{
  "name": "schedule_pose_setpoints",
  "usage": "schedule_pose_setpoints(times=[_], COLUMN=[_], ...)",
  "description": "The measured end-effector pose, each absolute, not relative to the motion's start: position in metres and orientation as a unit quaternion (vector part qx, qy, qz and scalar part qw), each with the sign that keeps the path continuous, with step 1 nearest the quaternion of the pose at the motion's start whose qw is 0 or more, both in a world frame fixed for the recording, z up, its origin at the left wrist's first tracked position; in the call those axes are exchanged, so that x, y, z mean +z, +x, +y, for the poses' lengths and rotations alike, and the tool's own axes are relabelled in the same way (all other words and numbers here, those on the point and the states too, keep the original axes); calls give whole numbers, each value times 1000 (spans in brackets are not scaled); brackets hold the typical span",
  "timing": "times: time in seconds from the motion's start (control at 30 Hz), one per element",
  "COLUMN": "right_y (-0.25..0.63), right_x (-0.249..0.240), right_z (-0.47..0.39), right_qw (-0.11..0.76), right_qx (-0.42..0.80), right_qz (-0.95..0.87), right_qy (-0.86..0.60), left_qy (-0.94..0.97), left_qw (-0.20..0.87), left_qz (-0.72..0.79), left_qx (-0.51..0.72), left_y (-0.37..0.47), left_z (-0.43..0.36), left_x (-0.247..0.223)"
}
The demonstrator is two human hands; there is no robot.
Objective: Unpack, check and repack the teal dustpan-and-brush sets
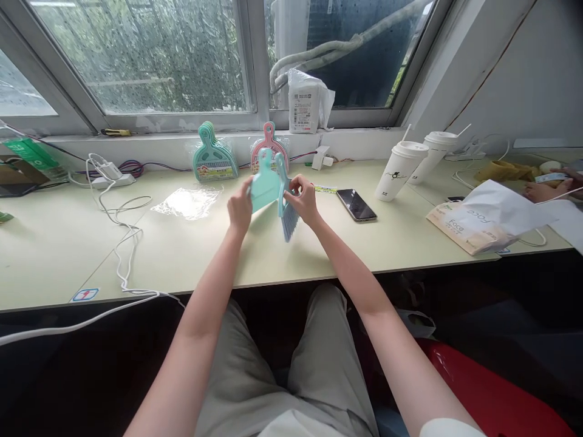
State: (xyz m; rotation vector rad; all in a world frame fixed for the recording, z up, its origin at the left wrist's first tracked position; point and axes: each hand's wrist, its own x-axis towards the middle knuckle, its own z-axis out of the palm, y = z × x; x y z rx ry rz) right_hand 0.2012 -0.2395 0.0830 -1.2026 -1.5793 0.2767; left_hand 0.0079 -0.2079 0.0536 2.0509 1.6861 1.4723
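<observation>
"Just above the desk (401, 243), what does each hand have?"

"The left hand (240, 205) is closed on the left edge of the green dustpan (265, 187), whose handle points up. The right hand (302, 197) pinches the brush (281, 205) between thumb and fingers, bristles down."

"Are the two pieces clipped together?"

"Can't tell. The brush sits at the dustpan's right side, but this angle hides whether they touch."

"How far along is it, then?"

"Partway, I'd judge. This set is out bare, and a clear wrapper (186, 202) lies on the desk to the left, so unwrapping looks done. A yellow-green label strip (325, 190) lies beyond the right hand."

"And what's left?"

"The handling of this pair, it seems: neither piece is set down. At the back, the green stack (214, 155) and the pink stack (268, 135) stand upright, with clear film around them."
</observation>
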Motion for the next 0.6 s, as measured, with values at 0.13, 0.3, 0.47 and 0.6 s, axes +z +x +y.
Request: schedule_pose_setpoints(times=[0.13, 0.3, 0.47, 0.6], right_y=[215, 238, 250, 251], right_x=[83, 59, 44, 42], right_z=[-235, -214, -204, -202], right_qw=[423, 178, 126, 129], right_qx=[51, 16, 0, -7], right_qz=[-703, -658, -634, -637], right_qy=[-570, -731, -763, -760], left_qy=[576, 546, 604, 622], left_qw=[84, 221, 137, 128], left_qz=[617, 699, 734, 726], left_qx=[530, 405, 279, 263], left_y=[-24, -33, -25, -25], left_z=[-186, -172, -177, -177], left_x=[52, 41, 36, 35])
